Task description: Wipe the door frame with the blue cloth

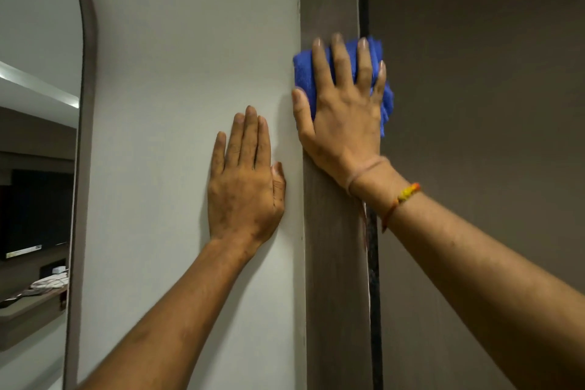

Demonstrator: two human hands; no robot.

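A brown door frame (pixel 332 279) runs top to bottom through the middle of the view. My right hand (pixel 343 114) lies flat against it with fingers spread, pressing a bunched blue cloth (pixel 305 71) onto the frame. The cloth shows between my fingers and at the right edge of my palm. My left hand (pixel 245 184) rests flat on the white wall (pixel 190 73) just left of the frame, fingers together, holding nothing.
A brown door (pixel 474 104) fills the right side, with a dark gap (pixel 373 263) between it and the frame. At the far left an arched mirror (pixel 38 136) with a brown rim reflects a shelf, a dark screen and cables.
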